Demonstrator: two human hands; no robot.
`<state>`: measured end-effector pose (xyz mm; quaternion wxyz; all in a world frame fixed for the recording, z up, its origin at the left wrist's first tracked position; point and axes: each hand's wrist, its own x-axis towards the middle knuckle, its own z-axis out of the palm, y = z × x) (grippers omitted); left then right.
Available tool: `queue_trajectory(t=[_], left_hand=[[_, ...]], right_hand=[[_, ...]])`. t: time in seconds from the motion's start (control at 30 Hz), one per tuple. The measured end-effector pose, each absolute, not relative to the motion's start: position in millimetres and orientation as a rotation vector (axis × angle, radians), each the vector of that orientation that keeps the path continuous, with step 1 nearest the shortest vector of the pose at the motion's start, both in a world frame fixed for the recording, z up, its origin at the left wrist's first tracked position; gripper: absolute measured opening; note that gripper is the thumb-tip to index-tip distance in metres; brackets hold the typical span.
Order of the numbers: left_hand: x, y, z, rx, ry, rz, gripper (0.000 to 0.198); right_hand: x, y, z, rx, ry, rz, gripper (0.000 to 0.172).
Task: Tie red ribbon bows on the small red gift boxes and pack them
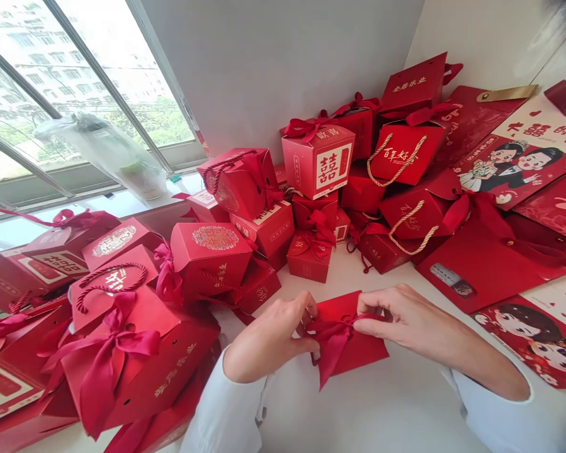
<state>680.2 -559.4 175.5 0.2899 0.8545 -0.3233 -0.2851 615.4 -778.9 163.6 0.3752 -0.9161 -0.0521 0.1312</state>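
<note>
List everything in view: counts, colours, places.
Handled box: one, red, bottom centre.
Its ribbon: one, crimson, on top.
Other gift boxes: many, red, left and middle.
Rope handles: several, red or gold, on boxes.
Flat printed items: several, red and white, right.
Window: one, grey frame, upper left.
Plastic bag: one, clear, by window.
Buildings: several, pale, outside.
Greenery: uncountable, green, outside.
Walls: two, pale, behind.
Tabletop: one, white, underneath.
Sleeves: two, white, bottom.
Hands: two, bare, at handled box.
</note>
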Motion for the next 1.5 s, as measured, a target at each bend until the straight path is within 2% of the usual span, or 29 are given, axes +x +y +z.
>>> queue_trajectory(t=[0.17,0.33,0.47,0.93,1.13,1.5], left_hand=[[687.7,-560.8,176.4,2.077,-0.760,-0.826,0.025],[689.8,-563.9,173.6,2.023,-0.766,-0.929,0.019],[691.2,-564.3,167.8,2.036,-0.759,-0.872,0.017],[690.1,-579.2,160.5,2.088,-0.613,-0.652,0.019],[690.8,-578.8,169.1,1.939,-0.614,-0.736,0.027],[691.9,-580.2,159.2,2.060,-0.624,-0.591,0.017]], right_hand=[[594.9,-771.4,151.1,-2.293,0.066,0.135,0.024],[586.3,-760.8,140.7,-2.230,0.132,-0.047,0.022],[583.5,-757.0,134.4,-2.217,0.138,-0.107,0.021],[579.7,-749.6,130.6,-2.148,0.181,-0.168,0.020],[578.0,-749.6,126.6,-2.131,0.183,-0.193,0.019],[575.8,-750.7,129.8,-2.150,0.098,-0.208,0.021]])
